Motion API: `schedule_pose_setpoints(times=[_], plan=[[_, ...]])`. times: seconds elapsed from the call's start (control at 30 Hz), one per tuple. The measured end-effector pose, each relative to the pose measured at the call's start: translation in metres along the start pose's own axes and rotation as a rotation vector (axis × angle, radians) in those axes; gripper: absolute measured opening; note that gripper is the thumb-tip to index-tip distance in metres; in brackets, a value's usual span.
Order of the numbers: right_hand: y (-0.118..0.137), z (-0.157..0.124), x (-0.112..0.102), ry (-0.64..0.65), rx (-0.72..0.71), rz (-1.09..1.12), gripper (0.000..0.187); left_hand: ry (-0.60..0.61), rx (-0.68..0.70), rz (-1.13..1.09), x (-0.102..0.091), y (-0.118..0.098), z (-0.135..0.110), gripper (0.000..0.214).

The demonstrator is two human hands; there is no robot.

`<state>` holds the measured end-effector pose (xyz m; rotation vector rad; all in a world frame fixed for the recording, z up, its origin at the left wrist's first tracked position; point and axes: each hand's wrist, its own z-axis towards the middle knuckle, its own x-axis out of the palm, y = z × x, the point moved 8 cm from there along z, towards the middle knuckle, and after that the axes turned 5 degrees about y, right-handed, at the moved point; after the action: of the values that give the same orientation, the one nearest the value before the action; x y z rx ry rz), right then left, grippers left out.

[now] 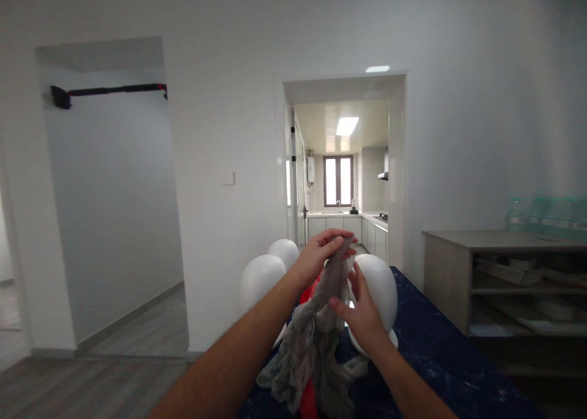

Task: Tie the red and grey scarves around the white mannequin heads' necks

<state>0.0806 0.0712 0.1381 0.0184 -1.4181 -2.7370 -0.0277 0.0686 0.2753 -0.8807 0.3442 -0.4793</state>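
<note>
My left hand (323, 252) is raised in front of me, its fingers closed on the top of a thin, crumpled grey scarf-like cloth (302, 339). The cloth hangs down in folds, and its lower end bunches on the dark blue marbled tabletop (428, 339). My right hand (367, 315) is beside the hanging cloth, thumb and fingers apart, with the thumb against or just in front of the fabric. Behind the cloth, a piece of red fabric (308, 292) shows in part. Smooth white head-shaped forms stand around it: one at the right (380, 287), another at the left (259, 278).
A third white form (284, 252) stands farther back. To the right, a wooden shelf unit (447, 278) bears clear plastic bottles (550, 217). A doorway opens onto a kitchen with a window (338, 180). At the left, a dark bar (114, 90) spans a wall recess.
</note>
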Motion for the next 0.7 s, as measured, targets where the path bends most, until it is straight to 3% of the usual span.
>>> schedule_pose_setpoints(times=[0.07,0.13,0.2,0.3,0.47,0.7], plan=[[0.005,0.016,0.021,0.068,0.055,0.046,0.086,0.059,0.067,0.094,0.017,-0.016,0.004,0.03],[0.011,0.027,0.029,0.135,0.088,0.094,0.066,0.084,0.134,0.172,0.027,-0.031,0.006,0.029],[0.013,0.032,0.025,0.196,0.152,0.147,0.049,0.067,0.191,0.138,0.027,-0.046,0.008,0.029],[0.016,0.032,0.005,0.31,0.249,0.24,0.032,-0.024,0.273,-0.06,0.01,-0.069,0.01,0.029],[0.036,0.028,-0.063,0.472,0.303,0.113,0.027,-0.229,0.329,-0.257,-0.036,-0.095,0.007,0.039],[0.06,0.042,-0.181,0.523,0.411,0.051,0.027,-0.386,0.279,-0.423,-0.074,-0.088,0.003,0.033]])
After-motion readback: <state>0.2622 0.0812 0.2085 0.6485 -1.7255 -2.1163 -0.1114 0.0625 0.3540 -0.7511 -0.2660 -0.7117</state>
